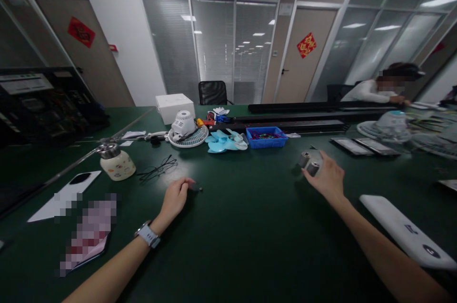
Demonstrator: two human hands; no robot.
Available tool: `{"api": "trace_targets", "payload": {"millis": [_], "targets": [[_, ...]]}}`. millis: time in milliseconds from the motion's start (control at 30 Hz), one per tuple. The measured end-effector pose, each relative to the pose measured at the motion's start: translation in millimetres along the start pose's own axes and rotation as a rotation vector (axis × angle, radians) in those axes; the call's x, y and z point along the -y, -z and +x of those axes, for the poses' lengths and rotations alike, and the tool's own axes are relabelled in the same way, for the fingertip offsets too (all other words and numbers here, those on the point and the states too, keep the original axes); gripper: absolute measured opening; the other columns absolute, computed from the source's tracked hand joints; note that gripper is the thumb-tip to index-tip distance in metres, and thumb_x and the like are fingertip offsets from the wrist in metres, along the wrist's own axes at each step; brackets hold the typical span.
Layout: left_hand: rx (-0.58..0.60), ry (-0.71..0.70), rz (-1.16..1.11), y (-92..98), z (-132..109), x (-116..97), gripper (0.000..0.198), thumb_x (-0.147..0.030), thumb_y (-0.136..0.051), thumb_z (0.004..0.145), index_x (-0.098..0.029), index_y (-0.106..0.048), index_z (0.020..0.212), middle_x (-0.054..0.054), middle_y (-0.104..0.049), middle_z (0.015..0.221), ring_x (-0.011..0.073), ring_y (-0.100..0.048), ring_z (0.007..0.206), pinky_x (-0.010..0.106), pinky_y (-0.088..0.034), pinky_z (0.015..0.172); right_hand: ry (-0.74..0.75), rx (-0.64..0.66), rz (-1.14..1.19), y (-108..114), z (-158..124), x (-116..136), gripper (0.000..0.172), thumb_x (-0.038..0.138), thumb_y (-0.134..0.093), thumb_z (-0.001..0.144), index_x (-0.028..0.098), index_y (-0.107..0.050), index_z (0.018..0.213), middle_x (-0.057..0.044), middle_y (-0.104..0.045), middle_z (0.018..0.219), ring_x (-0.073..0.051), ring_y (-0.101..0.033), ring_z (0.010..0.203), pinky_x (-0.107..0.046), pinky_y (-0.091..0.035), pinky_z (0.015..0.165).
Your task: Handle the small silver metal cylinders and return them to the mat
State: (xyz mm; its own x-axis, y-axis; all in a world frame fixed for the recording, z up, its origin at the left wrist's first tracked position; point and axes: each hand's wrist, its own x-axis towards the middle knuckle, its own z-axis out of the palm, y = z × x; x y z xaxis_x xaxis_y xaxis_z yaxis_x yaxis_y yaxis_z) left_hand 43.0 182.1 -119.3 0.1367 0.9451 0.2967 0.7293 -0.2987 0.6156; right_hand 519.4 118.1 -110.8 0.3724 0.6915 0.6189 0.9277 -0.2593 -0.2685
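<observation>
My left hand (176, 195), with a watch on the wrist, is low over the green table, its thumb and fingers pinched together. At its fingertips is a small dark piece with a shiny round end (200, 189), too small to name. Farther right, my right hand (329, 178) curls its thumb and fingers round a small silver motor (313, 168). A second small motor (304, 159) stands upright just beyond the thumb. Behind that hand lies a tiny dark piece (313, 147).
Across the back are a white fan base (183, 123), light-blue fan blades (224, 141) and a blue tray (266, 137) of wires. Left are eyeglasses (159, 170), a cream bottle (117, 166) and phones. A white panel (403, 231) lies right; a person sits far right.
</observation>
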Motion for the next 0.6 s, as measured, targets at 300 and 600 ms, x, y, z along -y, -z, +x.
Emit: {"api": "trace_targets", "payload": {"millis": [300, 600], "targets": [[0.022, 0.071, -0.011, 2.3, -3.1, -2.6, 0.029, -0.029, -0.029, 0.077, -0.021, -0.047, 0.056, 0.000, -0.054, 0.058, 0.0176, -0.054, 0.063, 0.026, -0.036, 0.061, 0.541, 0.700, 0.548, -31.0, -57.6, 222.3, 0.053, 0.056, -0.055, 0.081, 0.024, -0.056, 0.123, 0.000, -0.062, 0.076, -0.014, -0.056, 0.067, -0.026, -0.039, 0.060], [0.036, 0.089, 0.030, -1.1, -3.7, -2.9, 0.029, -0.031, -0.028, 0.077, -0.021, -0.040, 0.052, -0.002, -0.044, 0.051, 0.0155, -0.048, 0.055, 0.025, -0.028, 0.053, 0.592, 0.673, 0.546, -61.4, -61.2, 268.5, 0.037, 0.061, -0.054, 0.081, 0.034, -0.073, 0.097, 0.001, -0.058, 0.072, -0.011, -0.052, 0.064, -0.025, -0.035, 0.060]]}}
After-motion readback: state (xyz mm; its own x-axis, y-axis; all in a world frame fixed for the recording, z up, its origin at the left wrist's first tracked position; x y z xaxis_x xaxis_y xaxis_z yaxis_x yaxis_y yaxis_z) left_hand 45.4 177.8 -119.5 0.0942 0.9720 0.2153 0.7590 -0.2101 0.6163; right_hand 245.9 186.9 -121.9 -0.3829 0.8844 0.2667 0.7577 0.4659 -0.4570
